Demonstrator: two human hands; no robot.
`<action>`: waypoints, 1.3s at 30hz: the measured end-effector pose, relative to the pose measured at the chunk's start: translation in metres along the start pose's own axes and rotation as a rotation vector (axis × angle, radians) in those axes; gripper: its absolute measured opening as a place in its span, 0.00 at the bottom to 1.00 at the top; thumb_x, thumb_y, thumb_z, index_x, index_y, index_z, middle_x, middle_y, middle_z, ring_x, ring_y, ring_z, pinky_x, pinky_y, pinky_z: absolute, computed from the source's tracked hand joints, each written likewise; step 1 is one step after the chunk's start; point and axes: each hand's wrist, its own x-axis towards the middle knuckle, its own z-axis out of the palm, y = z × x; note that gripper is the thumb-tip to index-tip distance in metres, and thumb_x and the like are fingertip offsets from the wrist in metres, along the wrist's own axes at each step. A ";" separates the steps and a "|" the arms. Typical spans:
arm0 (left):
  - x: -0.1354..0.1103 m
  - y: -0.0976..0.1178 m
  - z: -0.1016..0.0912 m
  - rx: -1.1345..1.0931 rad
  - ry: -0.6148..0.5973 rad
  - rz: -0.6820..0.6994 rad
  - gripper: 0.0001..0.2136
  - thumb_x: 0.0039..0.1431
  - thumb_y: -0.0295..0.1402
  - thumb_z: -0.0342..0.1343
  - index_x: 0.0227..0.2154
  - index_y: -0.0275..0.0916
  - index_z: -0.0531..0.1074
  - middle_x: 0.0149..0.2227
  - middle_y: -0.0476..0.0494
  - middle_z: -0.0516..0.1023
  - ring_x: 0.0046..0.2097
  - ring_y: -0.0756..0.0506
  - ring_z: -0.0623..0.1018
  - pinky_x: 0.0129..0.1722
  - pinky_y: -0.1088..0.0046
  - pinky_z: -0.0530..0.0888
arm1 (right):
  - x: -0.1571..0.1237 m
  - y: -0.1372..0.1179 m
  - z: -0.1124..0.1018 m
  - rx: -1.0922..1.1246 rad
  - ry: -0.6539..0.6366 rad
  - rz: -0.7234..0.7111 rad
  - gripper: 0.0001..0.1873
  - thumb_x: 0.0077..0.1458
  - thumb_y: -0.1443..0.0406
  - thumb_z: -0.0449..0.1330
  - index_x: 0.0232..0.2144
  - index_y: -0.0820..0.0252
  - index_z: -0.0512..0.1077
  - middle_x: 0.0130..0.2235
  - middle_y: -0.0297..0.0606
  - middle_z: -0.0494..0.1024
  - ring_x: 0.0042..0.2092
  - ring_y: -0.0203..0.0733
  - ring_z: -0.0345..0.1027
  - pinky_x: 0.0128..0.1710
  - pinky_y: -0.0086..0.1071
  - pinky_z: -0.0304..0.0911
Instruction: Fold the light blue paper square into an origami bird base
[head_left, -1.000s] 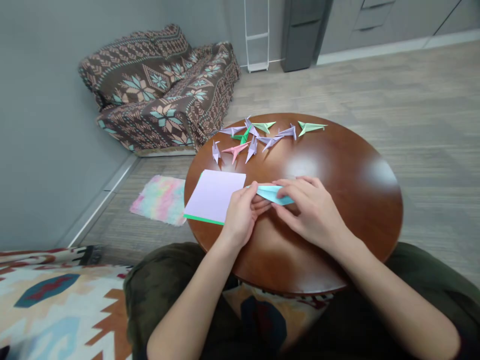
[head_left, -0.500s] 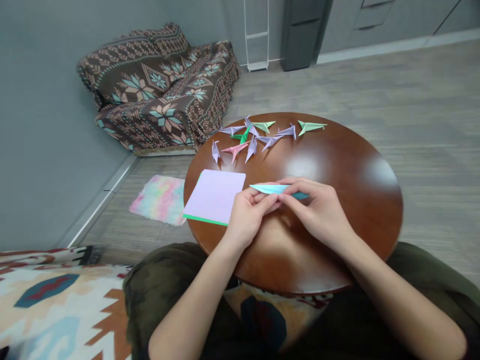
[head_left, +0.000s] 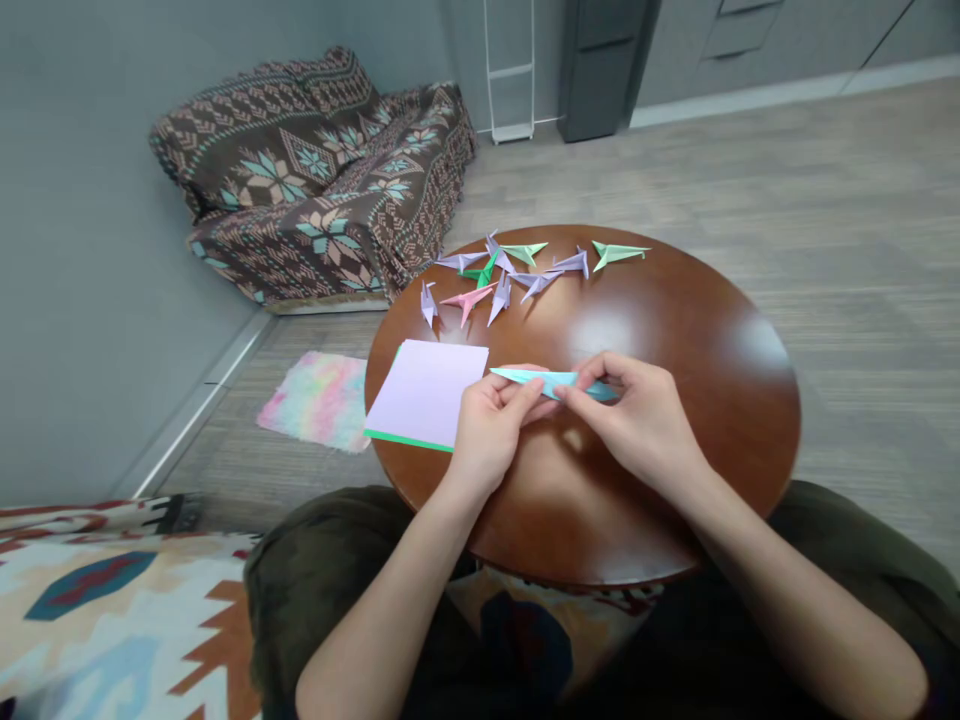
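Note:
A light blue piece of folded origami paper (head_left: 556, 380), long and narrow with pointed ends, is held above the round table between both hands. My left hand (head_left: 491, 412) pinches its left-middle part, thumb on the near side and fingers behind. My right hand (head_left: 634, 405) grips the right part between thumb and curled fingers. Just left of my left hand lies a stack of square paper (head_left: 431, 390), lilac on top with a green edge showing below.
Several folded paper cranes in lilac, such as this lilac crane (head_left: 501, 297), pink (head_left: 469, 300) and green (head_left: 621, 254), lie at the far side of the brown table (head_left: 697, 370). A patterned sofa (head_left: 322, 190) and a pastel rug (head_left: 315, 400) are to the left.
My right fingers have shifted back and right along the blue paper, uncovering more of its middle. My left thumb now lies over the paper's front. The view has moved slightly.

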 end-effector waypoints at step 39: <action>-0.017 0.020 0.012 0.383 -0.354 -0.034 0.20 0.68 0.47 0.57 0.29 0.35 0.77 0.25 0.47 0.76 0.25 0.51 0.73 0.30 0.75 0.69 | 0.004 -0.011 -0.001 0.572 -0.137 0.247 0.20 0.50 0.53 0.76 0.23 0.59 0.74 0.17 0.29 0.71 0.15 0.31 0.60 0.13 0.27 0.52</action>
